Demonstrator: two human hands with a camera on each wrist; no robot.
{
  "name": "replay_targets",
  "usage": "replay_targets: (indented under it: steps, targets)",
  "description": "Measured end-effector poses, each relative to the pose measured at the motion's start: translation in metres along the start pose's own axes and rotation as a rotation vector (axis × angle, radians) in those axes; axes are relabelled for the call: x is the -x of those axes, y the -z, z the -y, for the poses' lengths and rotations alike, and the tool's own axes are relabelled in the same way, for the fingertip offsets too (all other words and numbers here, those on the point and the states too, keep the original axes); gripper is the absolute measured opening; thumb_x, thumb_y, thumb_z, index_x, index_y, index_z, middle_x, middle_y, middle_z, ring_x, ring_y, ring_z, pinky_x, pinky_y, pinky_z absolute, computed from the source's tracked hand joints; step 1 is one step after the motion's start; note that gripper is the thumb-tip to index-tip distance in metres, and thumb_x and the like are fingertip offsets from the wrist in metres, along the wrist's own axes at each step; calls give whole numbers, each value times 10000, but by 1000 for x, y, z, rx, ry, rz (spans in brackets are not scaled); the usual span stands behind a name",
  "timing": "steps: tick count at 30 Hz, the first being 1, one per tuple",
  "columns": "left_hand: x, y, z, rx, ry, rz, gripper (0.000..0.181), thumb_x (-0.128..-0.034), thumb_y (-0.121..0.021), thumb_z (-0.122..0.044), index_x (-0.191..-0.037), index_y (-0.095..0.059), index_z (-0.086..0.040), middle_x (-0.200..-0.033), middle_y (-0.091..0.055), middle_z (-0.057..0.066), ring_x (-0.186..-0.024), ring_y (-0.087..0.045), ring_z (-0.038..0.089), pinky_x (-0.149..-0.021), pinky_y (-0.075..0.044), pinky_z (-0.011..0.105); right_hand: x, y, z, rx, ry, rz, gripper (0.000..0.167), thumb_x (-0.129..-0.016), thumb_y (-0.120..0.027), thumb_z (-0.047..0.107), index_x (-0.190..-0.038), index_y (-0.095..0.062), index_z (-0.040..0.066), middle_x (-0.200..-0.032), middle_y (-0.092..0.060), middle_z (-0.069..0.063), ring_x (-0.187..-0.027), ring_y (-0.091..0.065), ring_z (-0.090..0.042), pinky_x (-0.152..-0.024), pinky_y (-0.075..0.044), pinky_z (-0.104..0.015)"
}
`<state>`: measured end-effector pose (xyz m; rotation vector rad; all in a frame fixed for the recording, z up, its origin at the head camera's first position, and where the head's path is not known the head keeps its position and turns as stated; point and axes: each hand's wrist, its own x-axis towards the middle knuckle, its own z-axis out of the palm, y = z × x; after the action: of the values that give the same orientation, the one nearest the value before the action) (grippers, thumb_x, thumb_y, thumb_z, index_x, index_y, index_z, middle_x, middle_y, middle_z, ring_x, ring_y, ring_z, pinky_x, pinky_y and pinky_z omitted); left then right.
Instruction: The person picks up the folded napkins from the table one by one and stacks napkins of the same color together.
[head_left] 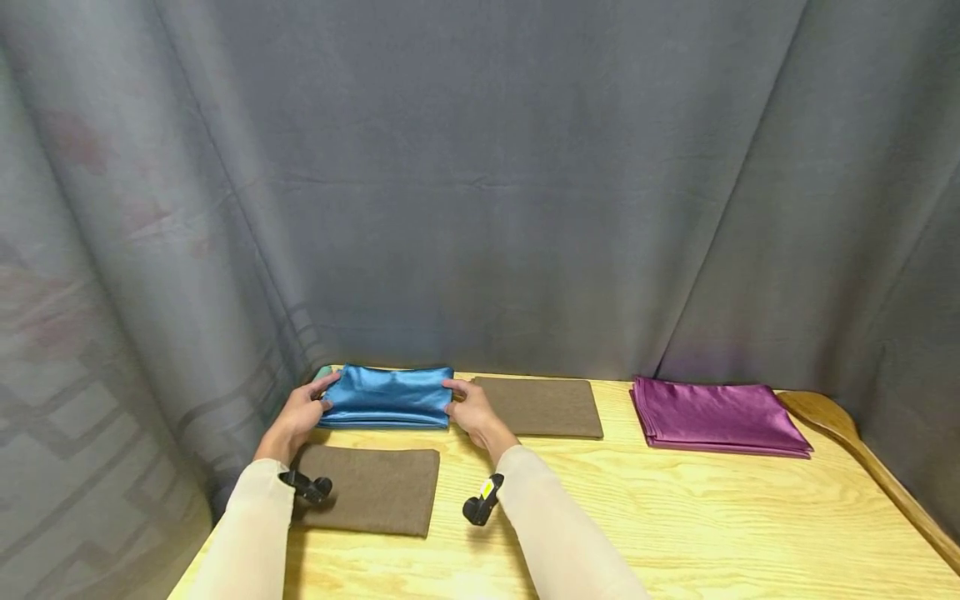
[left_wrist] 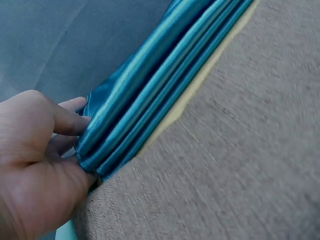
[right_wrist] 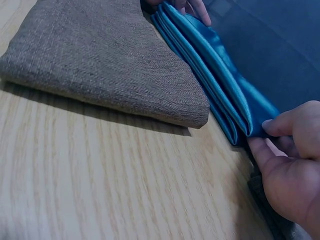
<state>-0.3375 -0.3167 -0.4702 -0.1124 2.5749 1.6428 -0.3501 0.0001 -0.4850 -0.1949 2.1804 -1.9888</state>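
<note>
A folded blue satin cloth (head_left: 393, 396) lies at the back left of the table, its layers showing along the front edge. My left hand (head_left: 302, 412) pinches its left end between thumb and fingers. At the opposite end, my right hand (head_left: 476, 414) pinches the cloth too, as the thumb and fingers in the right wrist view show. Some fingertips are hidden behind the fabric. Just in front of the blue cloth is a folded brown cloth (head_left: 367, 490), partly under my left wrist in the head view. Another folded brown cloth (head_left: 540, 407) sits right of my right hand.
A folded purple satin cloth (head_left: 720, 419) lies at the back right. Beside it, a long-handled wooden spoon (head_left: 866, 450) runs along the right side. Grey curtains (head_left: 480, 183) hang close behind the light wooden table (head_left: 712, 525) and along its left.
</note>
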Motion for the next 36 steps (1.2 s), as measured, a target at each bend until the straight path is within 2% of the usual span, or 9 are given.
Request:
replay_targets:
  steps: [2,8,13,17,22,29,34,36]
  targets:
    - [0,0,1,-2,7,-6,649,-1004,-427,79,-1623,-296,-64,-1705,-145,256,-1589,-37,456,-1276,-110,616,0,0,0,6,0,-2,591,-863,-541,-175,-1426,-586,-3,-1509,-480,-302,-1117,-552,-258,-776,-520,-254]
    - [1,-2,0,-46,7,-19,648,-1004,-418,77,-1624,-308,-77,-1702,-167,256,-1582,-75,472,-1268,-153,619,-1,-1,2,9,-2,0,591,-873,-514,-181,-1434,-575,-7,-1501,-486,-298,-954,-547,-205,-691,-482,-222]
    - [1,-5,-1,-54,-4,-45,638,-994,-421,96,-1608,-338,-57,-1674,-235,285,-1573,-138,471,-1259,-198,613,-4,-2,2,33,4,-12,596,-861,-517,-181,-1426,-584,-5,-1493,-495,-288,-1035,-545,-234,-695,-468,-216]
    - [1,-7,1,-50,-2,-69,611,-982,-421,111,-1576,-390,-31,-1660,-266,297,-1568,-176,462,-1258,-215,604,-4,-3,4,73,28,-32,592,-847,-528,-181,-1410,-595,-12,-1467,-526,-284,-1176,-532,-288,-790,-459,-234]
    - [0,-8,1,-31,30,-82,602,-969,-391,114,-1558,-416,-6,-1687,-213,271,-1583,-124,445,-1277,-141,601,-4,-5,5,98,28,-41,589,-848,-531,-173,-1409,-597,-9,-1467,-527,-286,-1303,-497,-327,-939,-450,-293]
    - [1,-6,1,24,62,-46,629,-962,-345,109,-1582,-361,4,-1721,-99,227,-1602,0,417,-1289,-23,594,-3,-4,5,103,3,-20,613,-858,-529,-156,-1454,-551,-13,-1501,-491,-290,-1347,-460,-322,-965,-442,-318]
    - [1,-5,1,36,63,-48,645,-937,-333,110,-1576,-359,24,-1712,-119,244,-1603,-7,414,-1294,-22,581,-2,-4,7,115,9,-15,562,-939,-552,-73,-1496,-485,-38,-1501,-493,-294,-1421,-458,-390,-1160,-425,-467]
    - [2,-4,0,27,55,-54,638,-935,-342,102,-1570,-363,35,-1703,-140,263,-1598,-27,427,-1293,-40,584,0,-4,10,127,22,-19,551,-959,-564,-27,-1499,-463,-61,-1482,-505,-308,-1417,-467,-423,-1175,-411,-518]
